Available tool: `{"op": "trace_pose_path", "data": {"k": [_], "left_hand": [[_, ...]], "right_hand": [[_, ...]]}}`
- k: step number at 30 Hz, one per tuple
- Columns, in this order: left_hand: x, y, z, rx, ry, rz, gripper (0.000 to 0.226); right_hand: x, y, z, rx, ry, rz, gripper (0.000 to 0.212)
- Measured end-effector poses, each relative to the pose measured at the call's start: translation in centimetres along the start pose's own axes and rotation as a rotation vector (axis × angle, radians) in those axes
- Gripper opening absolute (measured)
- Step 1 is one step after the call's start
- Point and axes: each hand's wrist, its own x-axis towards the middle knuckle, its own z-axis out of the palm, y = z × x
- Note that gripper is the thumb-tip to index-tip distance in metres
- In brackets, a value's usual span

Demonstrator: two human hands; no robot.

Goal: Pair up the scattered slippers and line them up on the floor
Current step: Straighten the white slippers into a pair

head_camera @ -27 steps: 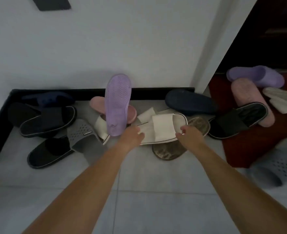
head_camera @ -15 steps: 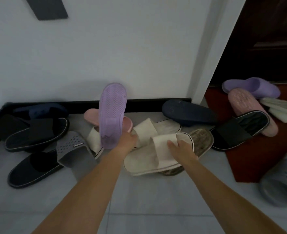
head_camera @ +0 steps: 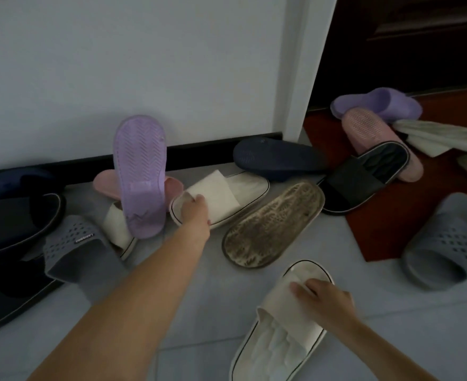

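Both hands grip slippers: left hand [head_camera: 196, 213] the far white slipper [head_camera: 235, 196], right hand [head_camera: 326, 301] the near white slipper [head_camera: 279, 345]

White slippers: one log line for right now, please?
left hand grips far white slipper | right hand holds near white slipper | pair apart

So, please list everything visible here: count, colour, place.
white slippers: 3, white, two centre, one near right
upturned slipper: 1, dirty beige, centre
purple slippers: 2, purple, wall and mat
pink slippers: 2, pink, wall and mat
navy slippers: 2, navy, by baseboard
black slippers: 3, black, two left, one mat edge
grey slippers: 2, grey, left and right
pale item: 1, off-white, right edge
mat: 1, red, right
left hand: holds centre white slipper
right hand: grips near white slipper
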Motion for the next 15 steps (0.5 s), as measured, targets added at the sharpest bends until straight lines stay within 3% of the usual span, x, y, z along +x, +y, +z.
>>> {"op": "trace_pose_path", "data": {"k": [7,9,12,15], "left_hand": [[-2.6,6.8,-2.5,0.325,0.064,0.644,0.024],[-3.7,8.7,-5.2,0.428,0.05,0.776,0.033],[-5.1,10.0,-9.2,0.678,-0.009,0.844,0.044],[-7.2,7.2,-11.7,1.039,-0.262,0.731,0.037]], "right_hand": [[0.6,-0.6,-0.7,-0.095,0.067,-0.115,0.052],[0.5,-1.1,-1.3,-0.091,0.105,-0.158,0.053],[0.0,-2.2,-1.5,-0.114,0.095,-0.216,0.053],[-1.0,-3.7,-1.5,-0.179,0.026,-0.289,0.053]]}}
